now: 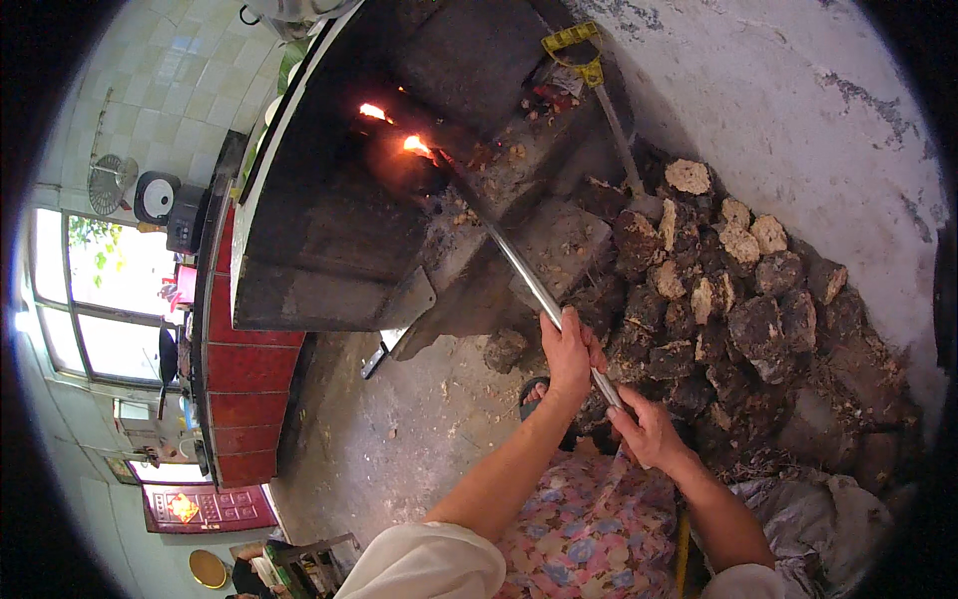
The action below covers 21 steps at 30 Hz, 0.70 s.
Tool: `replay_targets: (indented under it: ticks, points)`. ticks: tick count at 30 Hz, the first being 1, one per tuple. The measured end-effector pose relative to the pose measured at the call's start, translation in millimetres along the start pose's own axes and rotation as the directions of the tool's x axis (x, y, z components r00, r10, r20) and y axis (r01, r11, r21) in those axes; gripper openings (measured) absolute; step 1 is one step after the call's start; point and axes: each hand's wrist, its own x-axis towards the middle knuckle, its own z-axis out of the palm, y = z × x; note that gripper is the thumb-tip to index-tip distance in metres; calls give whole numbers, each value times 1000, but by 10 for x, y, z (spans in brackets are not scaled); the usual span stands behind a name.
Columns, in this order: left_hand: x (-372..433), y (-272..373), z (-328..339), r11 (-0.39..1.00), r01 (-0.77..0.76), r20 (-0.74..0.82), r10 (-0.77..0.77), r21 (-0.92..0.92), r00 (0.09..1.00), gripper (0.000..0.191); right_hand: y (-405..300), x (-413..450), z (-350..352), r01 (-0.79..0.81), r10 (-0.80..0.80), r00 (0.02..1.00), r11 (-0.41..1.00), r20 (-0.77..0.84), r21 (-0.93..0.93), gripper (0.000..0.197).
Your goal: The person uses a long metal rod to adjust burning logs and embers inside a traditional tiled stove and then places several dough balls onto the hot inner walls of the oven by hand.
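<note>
My left hand [569,356] is closed around the middle part of a long metal rod [524,271]. Lower down, near the rod's back end, my right hand [650,428] grips it too. The rod slants up and left, and its darkened far end reaches the edge of a fire [417,144] in the opening of a soot-blackened stove [322,239]. Another flame burns just behind, up and left. What the rod's tip touches is hidden by dark and glow.
Split wood chunks [756,322] are heaped at the right by the wall. A yellow-handled shovel [617,131] leans above them. A broad metal blade with a dark handle [408,303] rests against the stove. A grey sack [808,517] lies at the lower right.
</note>
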Motion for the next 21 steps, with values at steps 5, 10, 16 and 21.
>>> replay_targets:
  ticks: [5,10,16,21]
  points:
    - [13,-8,-15,1000,-2,-32,3,16,999,16,-78,3,-12,-120,120,991,993,53,8,41]
    - [6,-5,-12,999,-44,12,44,2,999,17,34,6,21,33,-33,999,999,0,35,40]
    - [-90,207,125,999,20,-8,-21,-41,1000,17,-439,-72,-117,-317,266,946,875,184,365,39]
    - [-147,499,327,997,48,-20,-49,-53,999,17,-825,2,-316,-335,263,936,873,235,355,22]
